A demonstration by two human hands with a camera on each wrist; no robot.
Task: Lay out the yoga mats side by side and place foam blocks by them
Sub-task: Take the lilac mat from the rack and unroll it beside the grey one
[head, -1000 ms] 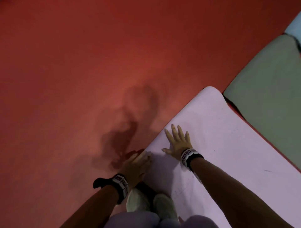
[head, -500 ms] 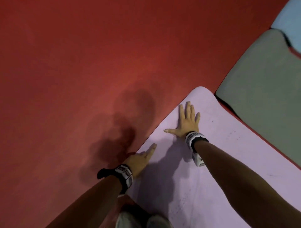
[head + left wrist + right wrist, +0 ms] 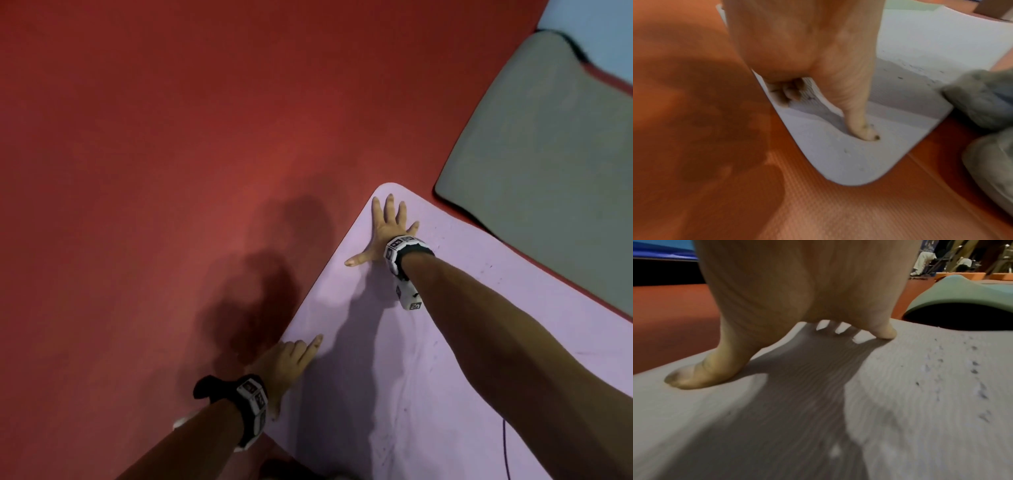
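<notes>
A lilac yoga mat lies unrolled on the red floor. My right hand presses flat on it near its far rounded corner, fingers spread and straight, the thumb splayed out to the left. My left hand sits at the mat's left edge. Its thumb pushes down into the mat while the other fingers are curled on top beside the edge. No foam block is in view.
A grey-green mat lies to the right of the lilac one, its near end humped up off the floor. A pale blue mat shows beyond it. My grey-socked feet stand by the lilac mat's near corner. Bare red floor spreads left.
My right hand has slid forward over the lilac mat, from mid-mat to its far corner. The left hand has stayed at the left edge, its thumb now stretched out onto the mat.
</notes>
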